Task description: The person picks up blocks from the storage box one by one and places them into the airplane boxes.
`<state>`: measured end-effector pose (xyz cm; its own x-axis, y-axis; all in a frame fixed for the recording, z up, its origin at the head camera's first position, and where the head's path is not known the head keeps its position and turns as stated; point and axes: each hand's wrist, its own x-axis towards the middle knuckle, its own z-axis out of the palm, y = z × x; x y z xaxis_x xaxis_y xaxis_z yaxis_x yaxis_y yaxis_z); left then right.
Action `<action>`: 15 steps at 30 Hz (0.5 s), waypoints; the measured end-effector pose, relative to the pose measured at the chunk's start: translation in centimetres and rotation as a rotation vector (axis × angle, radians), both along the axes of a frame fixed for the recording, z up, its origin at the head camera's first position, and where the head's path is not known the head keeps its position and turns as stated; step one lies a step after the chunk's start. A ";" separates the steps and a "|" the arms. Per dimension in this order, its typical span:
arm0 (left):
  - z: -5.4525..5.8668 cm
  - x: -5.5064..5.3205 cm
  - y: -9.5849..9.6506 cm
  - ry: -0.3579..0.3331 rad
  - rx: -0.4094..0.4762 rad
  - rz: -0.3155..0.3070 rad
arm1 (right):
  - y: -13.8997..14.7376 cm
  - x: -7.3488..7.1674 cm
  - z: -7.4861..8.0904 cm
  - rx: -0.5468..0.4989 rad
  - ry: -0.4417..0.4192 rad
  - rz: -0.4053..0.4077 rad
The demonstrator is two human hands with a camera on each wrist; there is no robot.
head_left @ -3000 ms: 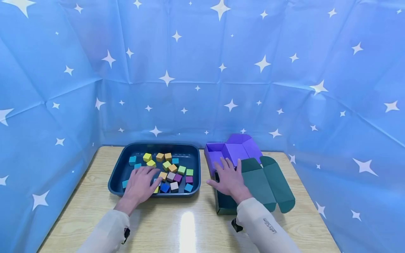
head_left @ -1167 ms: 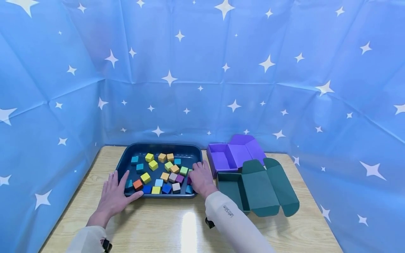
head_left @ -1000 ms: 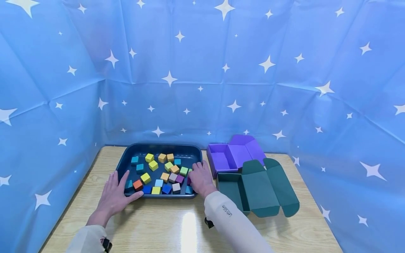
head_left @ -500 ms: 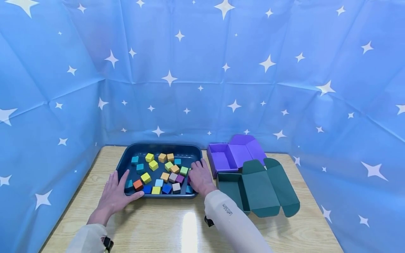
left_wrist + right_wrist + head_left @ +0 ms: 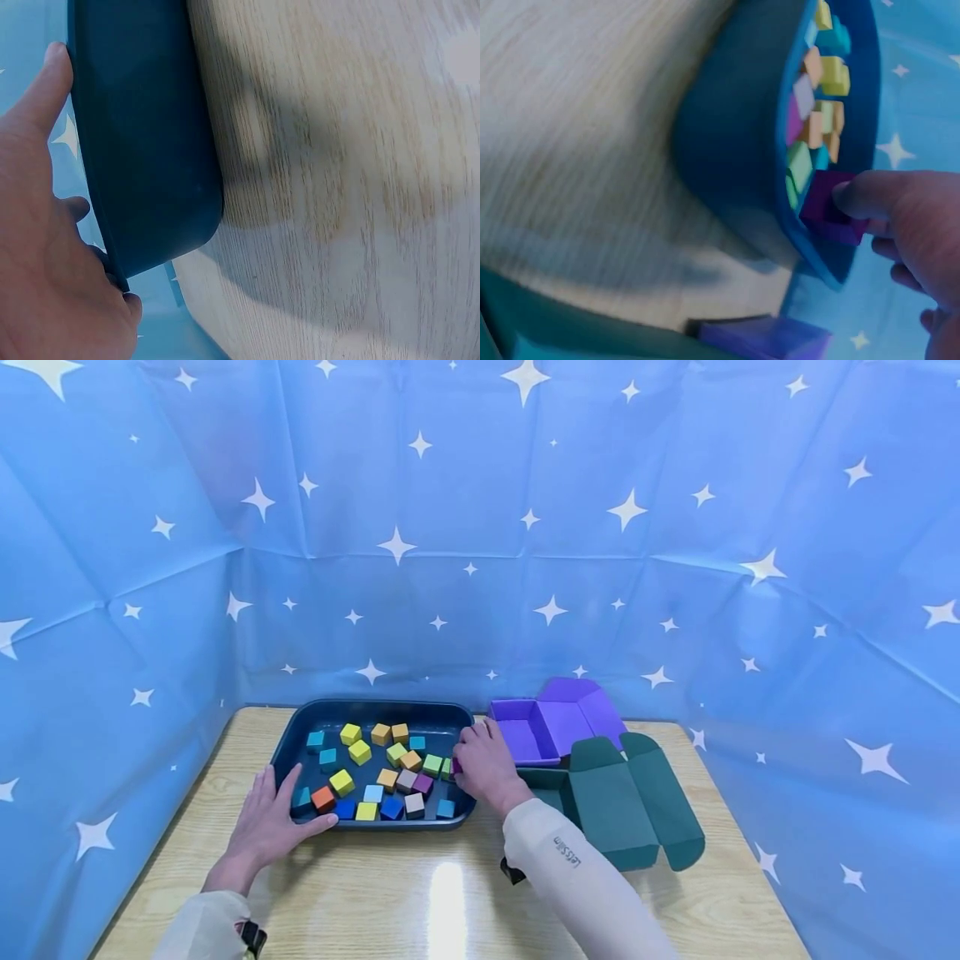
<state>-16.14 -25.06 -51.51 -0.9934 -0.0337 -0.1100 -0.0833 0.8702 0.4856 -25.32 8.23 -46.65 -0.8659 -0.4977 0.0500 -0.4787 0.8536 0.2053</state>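
My right hand (image 5: 489, 766) pinches a purple cube (image 5: 826, 202) between thumb and fingers, at the right end of a dark blue tray (image 5: 438, 717). In the right wrist view the cube is raised level with the tray rim. My left hand (image 5: 266, 827) rests on the tray's front left corner, its fingers spread along the left rim and its thumb (image 5: 54, 75) on the front rim. Several coloured cubes lie in the tray, among them an orange-red cube (image 5: 322, 799), a light blue cube (image 5: 373, 793) and another purple cube (image 5: 422, 785).
Right of the tray, an open purple box (image 5: 566, 722) stands behind an open green box (image 5: 611, 802). My right forearm hides part of the green box. A wooden table (image 5: 390, 893) carries everything, and a blue star-patterned curtain (image 5: 465, 510) surrounds it on three sides.
My right hand has reached into the tray's right end, taken a purple cube, and now lifts it up and slightly rightward. My left hand moved earlier from over the cubes to the tray corner.
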 end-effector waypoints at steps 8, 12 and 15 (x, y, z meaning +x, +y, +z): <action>0.0 -0.1 -0.1 -0.017 -0.001 0.003 | 2.6 -0.4 2.5 -0.042 -0.010 -0.026; 0.0 -0.2 -0.1 -0.017 -0.003 0.000 | 4.7 -0.7 3.3 -0.040 -0.028 -0.064; 0.1 -0.1 -0.1 -0.016 -0.004 -0.003 | 6.3 -0.8 3.8 -0.051 -0.040 -0.075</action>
